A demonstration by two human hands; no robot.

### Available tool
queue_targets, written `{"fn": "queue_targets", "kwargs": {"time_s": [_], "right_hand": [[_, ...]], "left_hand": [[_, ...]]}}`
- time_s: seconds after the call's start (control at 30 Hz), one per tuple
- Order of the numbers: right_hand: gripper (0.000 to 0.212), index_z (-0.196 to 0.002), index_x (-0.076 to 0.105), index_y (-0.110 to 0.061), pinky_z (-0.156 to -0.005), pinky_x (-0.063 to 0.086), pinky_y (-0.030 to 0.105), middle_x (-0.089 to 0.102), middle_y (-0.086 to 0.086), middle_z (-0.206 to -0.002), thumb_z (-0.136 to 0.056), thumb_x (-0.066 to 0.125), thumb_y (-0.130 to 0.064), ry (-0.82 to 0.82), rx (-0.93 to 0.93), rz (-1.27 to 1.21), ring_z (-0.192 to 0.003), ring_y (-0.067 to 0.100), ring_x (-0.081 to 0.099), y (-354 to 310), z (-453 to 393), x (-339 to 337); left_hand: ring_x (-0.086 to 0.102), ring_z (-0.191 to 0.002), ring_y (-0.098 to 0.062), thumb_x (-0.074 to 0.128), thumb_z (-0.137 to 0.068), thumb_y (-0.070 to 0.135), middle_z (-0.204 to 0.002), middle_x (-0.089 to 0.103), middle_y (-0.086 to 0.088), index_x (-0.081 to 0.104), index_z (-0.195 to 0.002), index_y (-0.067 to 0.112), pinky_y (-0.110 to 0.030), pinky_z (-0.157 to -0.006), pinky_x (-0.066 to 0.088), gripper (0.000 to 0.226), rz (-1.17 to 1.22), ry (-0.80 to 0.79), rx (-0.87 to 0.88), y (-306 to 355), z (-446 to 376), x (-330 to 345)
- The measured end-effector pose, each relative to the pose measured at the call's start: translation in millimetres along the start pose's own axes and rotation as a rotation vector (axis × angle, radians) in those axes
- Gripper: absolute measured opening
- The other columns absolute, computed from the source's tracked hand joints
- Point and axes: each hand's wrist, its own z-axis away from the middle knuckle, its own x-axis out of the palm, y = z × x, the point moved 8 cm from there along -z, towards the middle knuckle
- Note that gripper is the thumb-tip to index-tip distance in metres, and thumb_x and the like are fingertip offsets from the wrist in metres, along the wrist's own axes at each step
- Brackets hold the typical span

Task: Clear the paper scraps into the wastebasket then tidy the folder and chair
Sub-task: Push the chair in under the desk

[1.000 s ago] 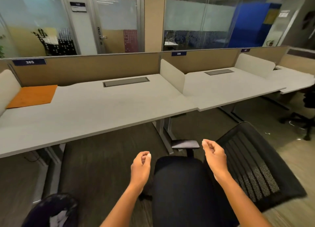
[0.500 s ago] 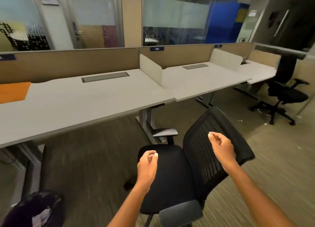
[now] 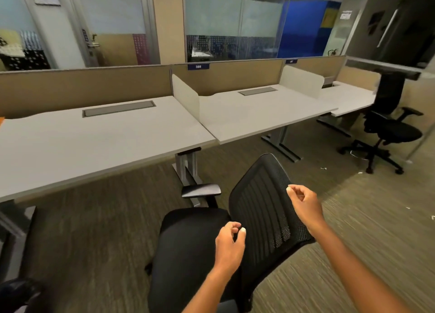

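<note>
The step now looks like tidying the chair (image 3: 195, 249). To do it well, both hands should take hold of the top of the back and roll the chair straight in, so the seat slides under the front edge of the desk (image 3: 98, 145). Go slowly so the armrest (image 3: 201, 191) does not bump the desk leg (image 3: 187, 165).

The left hand (image 3: 229, 247) hangs over the seat, fingers loosely curled, holding nothing. The right hand (image 3: 306, 204) floats by the top of the back, fingers also loosely curled and empty. Neither hand touches the chair.

The chair is black, with a soft padded seat and a net-like back with lines across it. It stands on the carpet, out from the front edge of the desk and turned sideways to it.
</note>
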Motion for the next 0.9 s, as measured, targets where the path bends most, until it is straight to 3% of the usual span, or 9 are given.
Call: {"fn": "queue_targets", "kwargs": {"time_s": [0.1,0.23,0.4,0.47,0.6,0.77,0.9], "right_hand": [[0.021,-0.107,0.067,-0.019,-0.073,0.047,0.027,0.068,-0.005,-0.091,-0.091,0.06,-0.03,-0.033,-0.007,0.038,-0.083,0.01,0.062,27.5,-44.2,-9.2],[0.024,-0.11,0.067,-0.012,-0.083,0.051,0.03,0.071,0.003,-0.098,-0.09,0.062,-0.024,-0.118,0.017,0.066,-0.087,0.015,0.064,65.4,-93.4,-10.1],[0.039,-0.122,0.062,-0.003,-0.1,0.049,0.039,0.068,0.01,-0.117,-0.086,0.068,-0.018,-0.303,0.066,0.088,-0.102,0.021,0.067,102.1,-133.0,8.8],[0.041,-0.122,0.062,-0.004,-0.099,0.05,0.042,0.069,0.011,-0.117,-0.084,0.069,-0.017,-0.337,0.074,0.114,-0.1,0.022,0.068,110.5,-140.0,16.8],[0.035,-0.116,0.066,-0.002,-0.093,0.05,0.029,0.071,0.011,-0.11,-0.082,0.071,-0.008,-0.294,0.076,0.107,-0.095,0.02,0.068,108.5,-146.2,18.6],[0.034,-0.11,0.07,-0.005,-0.097,0.052,0.039,0.073,0.01,-0.108,-0.078,0.076,-0.013,-0.275,0.072,0.085,-0.099,0.019,0.069,107.5,-145.9,24.7],[0.034,-0.109,0.071,-0.006,-0.092,0.052,0.034,0.074,0.009,-0.105,-0.077,0.077,-0.015,-0.238,0.039,0.088,-0.095,0.019,0.07,96.0,-142.0,33.4]], "left_hand": [[0.05,-0.116,-0.01,0.059,-0.091,0.034,-0.121,0.053,0.005,0.054,-0.125,0.021,-0.03,-0.106,0.041,0.036,-0.109,-0.056,0.016,9.2,-16.4,77.1],[0.038,-0.132,-0.016,0.059,-0.087,0.047,-0.137,0.04,0.0,0.036,-0.142,0.016,-0.024,-0.11,0.03,0.068,-0.174,-0.103,0.005,30.7,-35.4,159.2],[0.026,-0.139,-0.027,0.061,-0.076,0.057,-0.149,0.024,-0.009,0.012,-0.152,0.015,-0.032,-0.115,0.029,0.1,-0.309,-0.126,-0.062,42.3,-55.9,218.1],[0.02,-0.143,-0.031,0.061,-0.076,0.054,-0.153,0.018,-0.012,0.009,-0.153,0.016,-0.036,-0.116,0.027,0.101,-0.359,-0.123,-0.1,40.7,-60.5,227.3],[0.022,-0.142,-0.027,0.059,-0.069,0.053,-0.153,0.022,-0.009,0.01,-0.152,0.016,-0.034,-0.116,0.029,0.103,-0.399,-0.08,-0.07,40.0,-68.6,225.3],[0.022,-0.144,-0.021,0.059,-0.064,0.056,-0.155,0.024,-0.005,0.012,-0.153,0.017,-0.03,-0.117,0.026,0.107,-0.362,-0.095,-0.047,37.8,-75.3,212.0],[0.025,-0.143,-0.02,0.062,-0.063,0.055,-0.153,0.028,-0.003,0.014,-0.152,0.015,-0.029,-0.117,0.027,0.109,-0.37,-0.132,-0.045,37.1,-78.2,193.7]]}}
